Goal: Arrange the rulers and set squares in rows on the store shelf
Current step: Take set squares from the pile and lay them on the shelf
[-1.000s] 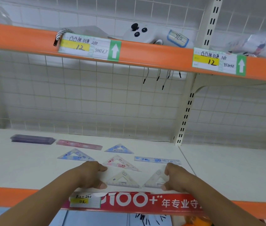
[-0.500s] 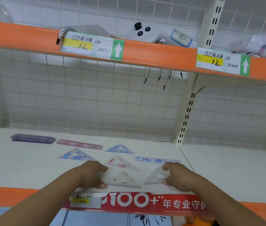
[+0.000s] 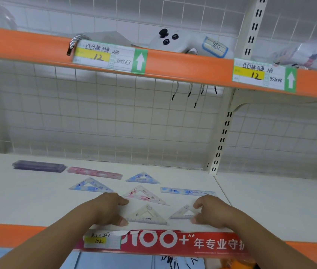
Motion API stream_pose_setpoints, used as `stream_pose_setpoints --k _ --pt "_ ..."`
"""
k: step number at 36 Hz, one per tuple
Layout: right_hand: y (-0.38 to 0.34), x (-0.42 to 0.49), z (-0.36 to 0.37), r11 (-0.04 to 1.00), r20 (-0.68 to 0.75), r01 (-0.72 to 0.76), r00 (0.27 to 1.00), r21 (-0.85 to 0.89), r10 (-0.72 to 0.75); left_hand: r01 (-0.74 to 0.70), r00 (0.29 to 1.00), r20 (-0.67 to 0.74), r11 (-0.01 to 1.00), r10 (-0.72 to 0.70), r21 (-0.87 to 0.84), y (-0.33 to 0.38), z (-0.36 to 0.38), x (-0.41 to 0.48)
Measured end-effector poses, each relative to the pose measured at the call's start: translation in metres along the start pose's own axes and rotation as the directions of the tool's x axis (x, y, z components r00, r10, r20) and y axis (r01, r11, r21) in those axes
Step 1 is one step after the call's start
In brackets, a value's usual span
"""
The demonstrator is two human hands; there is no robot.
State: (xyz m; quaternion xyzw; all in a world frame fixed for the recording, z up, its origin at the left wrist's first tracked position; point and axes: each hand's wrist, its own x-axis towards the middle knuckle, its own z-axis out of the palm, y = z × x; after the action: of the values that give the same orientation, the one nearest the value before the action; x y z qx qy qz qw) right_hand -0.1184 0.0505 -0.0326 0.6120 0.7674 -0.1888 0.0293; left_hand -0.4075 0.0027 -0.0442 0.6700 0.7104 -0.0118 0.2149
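Leftward from the right hand [image 3: 212,212] juts the pinched set square [image 3: 179,215]

- Game controller [image 3: 175,42]: white, lying on the upper shelf [image 3: 192,66], with a blue-edged label [image 3: 215,47] stuck to it.
- Price tags: two with green arrows, left [image 3: 109,56] and right [image 3: 263,75], on that shelf's orange edge.
- Twisted cord [image 3: 76,40]: beside the left tag.
- Plastic bag [image 3: 307,55]: top right.
- Black-tipped strings [image 3: 196,96]: hanging beneath.
- Wire grid [image 3: 115,113]: behind.
- Red banner [image 3: 173,242]: at the bottom.
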Motion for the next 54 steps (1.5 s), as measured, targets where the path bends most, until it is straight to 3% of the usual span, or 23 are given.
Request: stream_pose_setpoints --k 24,54 --pt "-0.003 0.007 -0.001 0.992 0.014 0.007 1.0 -0.126 -0.005 0.005 1.0 0.007 1.0 -0.005 0.001 0.001 0.0 -0.001" --pt "-0.008 0.087 -0.036 0.995 -0.095 0.061 0.993 -0.079 -0.068 0.07 0.997 -0.006 0.991 -0.071 -0.116 -0.01 0.006 0.008"
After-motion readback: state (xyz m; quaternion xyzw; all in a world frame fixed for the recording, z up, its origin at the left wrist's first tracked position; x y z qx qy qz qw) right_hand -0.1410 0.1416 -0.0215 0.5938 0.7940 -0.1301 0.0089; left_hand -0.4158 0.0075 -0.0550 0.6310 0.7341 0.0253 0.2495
